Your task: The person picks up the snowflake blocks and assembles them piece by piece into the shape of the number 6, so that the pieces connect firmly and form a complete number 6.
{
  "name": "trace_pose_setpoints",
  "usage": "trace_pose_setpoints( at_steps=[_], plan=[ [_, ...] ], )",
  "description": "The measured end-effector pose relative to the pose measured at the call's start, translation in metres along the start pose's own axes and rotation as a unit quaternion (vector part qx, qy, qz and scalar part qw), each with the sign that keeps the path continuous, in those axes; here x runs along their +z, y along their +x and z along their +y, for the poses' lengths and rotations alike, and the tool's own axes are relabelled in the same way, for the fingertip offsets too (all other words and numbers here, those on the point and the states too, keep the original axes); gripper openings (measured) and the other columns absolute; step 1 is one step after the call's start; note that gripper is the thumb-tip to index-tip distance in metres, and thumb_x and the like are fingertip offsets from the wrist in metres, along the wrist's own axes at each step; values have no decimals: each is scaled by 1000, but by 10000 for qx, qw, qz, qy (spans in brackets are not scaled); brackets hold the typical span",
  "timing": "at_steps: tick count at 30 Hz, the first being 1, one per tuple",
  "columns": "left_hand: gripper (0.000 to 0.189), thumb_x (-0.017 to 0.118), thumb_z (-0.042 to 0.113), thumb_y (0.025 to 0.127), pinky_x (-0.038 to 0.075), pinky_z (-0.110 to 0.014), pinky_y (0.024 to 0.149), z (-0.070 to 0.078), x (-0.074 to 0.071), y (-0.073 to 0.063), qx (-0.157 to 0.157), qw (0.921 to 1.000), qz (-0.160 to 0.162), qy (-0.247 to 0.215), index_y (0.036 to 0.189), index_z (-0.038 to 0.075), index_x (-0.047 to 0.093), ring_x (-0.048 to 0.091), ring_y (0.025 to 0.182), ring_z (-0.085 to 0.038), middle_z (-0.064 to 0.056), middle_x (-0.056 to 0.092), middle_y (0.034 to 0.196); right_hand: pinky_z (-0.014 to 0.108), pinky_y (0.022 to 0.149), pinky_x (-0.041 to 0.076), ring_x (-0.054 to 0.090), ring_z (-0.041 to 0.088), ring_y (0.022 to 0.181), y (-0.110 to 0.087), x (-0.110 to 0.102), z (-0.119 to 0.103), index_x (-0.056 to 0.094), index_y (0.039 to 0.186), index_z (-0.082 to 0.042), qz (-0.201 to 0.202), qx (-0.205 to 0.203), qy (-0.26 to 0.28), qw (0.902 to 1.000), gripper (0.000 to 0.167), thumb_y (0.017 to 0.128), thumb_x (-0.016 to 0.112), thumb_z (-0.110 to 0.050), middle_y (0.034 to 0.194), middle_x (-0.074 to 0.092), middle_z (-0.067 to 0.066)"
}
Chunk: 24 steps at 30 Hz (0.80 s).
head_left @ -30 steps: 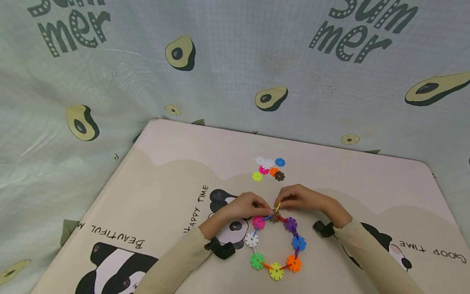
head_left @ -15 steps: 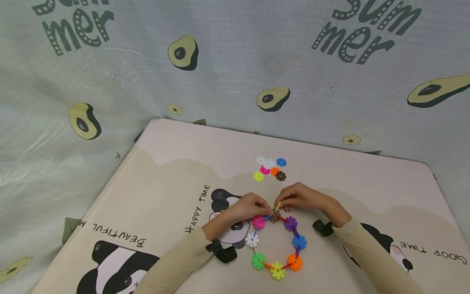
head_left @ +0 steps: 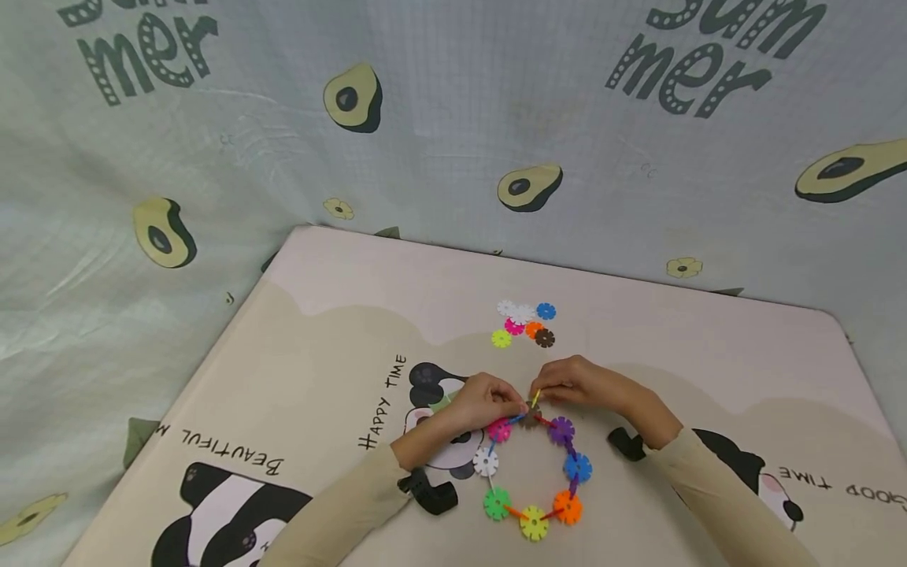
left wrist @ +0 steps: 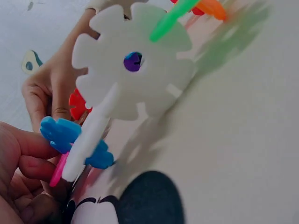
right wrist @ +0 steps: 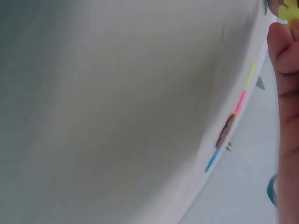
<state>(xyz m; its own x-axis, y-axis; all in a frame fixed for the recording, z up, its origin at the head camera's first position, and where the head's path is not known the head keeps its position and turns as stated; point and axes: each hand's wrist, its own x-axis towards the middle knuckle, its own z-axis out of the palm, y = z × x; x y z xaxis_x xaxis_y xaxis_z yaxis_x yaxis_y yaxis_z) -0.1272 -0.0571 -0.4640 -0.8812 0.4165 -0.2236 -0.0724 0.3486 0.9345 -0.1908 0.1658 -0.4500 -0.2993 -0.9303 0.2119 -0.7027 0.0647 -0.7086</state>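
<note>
Several notched interlocking discs are slotted together into a ring on the table, among them a green disc (head_left: 497, 504), a white disc (left wrist: 135, 70) and a purple disc (head_left: 562, 431). My left hand (head_left: 489, 398) pinches the ring at its far side, with fingertips where a blue disc (head_left: 517, 420) meets the brown disc (head_left: 530, 415). Opposite it, my right hand (head_left: 577, 380) pinches a yellow disc (head_left: 536, 398), seen edge-on, upright at the brown disc's far rim. In the right wrist view only part of that yellow disc (right wrist: 288, 13) shows past the thumb.
Beyond the hands lies a loose group of discs, including a blue disc (head_left: 546, 311), a lime disc (head_left: 501, 339) and a dark brown disc (head_left: 545, 338). The table cover (head_left: 340, 315) carries printed pandas. A printed curtain (head_left: 425, 142) hangs behind the far edge.
Both hands stay at the ring's far side with the yellow disc against the brown one. The head view shifts slightly; nothing else visibly moves.
</note>
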Motion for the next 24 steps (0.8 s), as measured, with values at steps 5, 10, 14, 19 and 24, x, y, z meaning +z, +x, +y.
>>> trace_pose_setpoints(
  at_steps=[5, 10, 14, 19, 24],
  plan=[
    [15, 71, 12, 88, 32, -19, 50, 0, 2, 1, -40, 10000, 45, -40, 87, -2, 75, 45, 52, -4, -1, 66, 66, 24, 69, 54, 59, 13, 75, 0, 0, -2, 70, 101, -1, 47, 208, 179, 9996, 16, 91, 61, 7, 90, 69, 7],
    [16, 72, 13, 88, 33, -18, 53, -1, 0, 4, 25, 9998, -166, 117, 88, -2, 76, 46, 56, -3, -3, 70, 73, 24, 69, 54, 59, 16, 74, -2, -1, -2, 70, 101, 0, -72, 215, 234, 9995, 15, 91, 61, 7, 90, 69, 8],
    [17, 72, 17, 88, 34, -17, 55, 1, -6, 7, 109, 9983, -479, 315, 89, 0, 77, 45, 59, -3, -4, 72, 78, 25, 71, 55, 62, 17, 76, -2, -4, -3, 71, 100, 2, -100, 288, 188, 9994, 14, 90, 62, 7, 90, 70, 8],
    [18, 71, 19, 89, 35, -17, 57, 3, -11, 9, 136, 9966, -687, 430, 92, 2, 77, 46, 64, -2, -3, 72, 82, 24, 71, 54, 60, 7, 77, -4, -8, -3, 73, 102, -1, 53, 1068, 77, 9942, 13, 91, 66, -1, 92, 70, 4],
    [18, 72, 19, 88, 36, -17, 58, 4, -12, 10, 119, 9965, -708, 434, 94, 3, 77, 47, 66, -2, -3, 74, 86, 23, 69, 51, 55, 4, 76, -7, -13, -2, 74, 100, -3, 341, 1712, -76, 9846, 12, 90, 68, -4, 93, 71, 4]
  ],
)
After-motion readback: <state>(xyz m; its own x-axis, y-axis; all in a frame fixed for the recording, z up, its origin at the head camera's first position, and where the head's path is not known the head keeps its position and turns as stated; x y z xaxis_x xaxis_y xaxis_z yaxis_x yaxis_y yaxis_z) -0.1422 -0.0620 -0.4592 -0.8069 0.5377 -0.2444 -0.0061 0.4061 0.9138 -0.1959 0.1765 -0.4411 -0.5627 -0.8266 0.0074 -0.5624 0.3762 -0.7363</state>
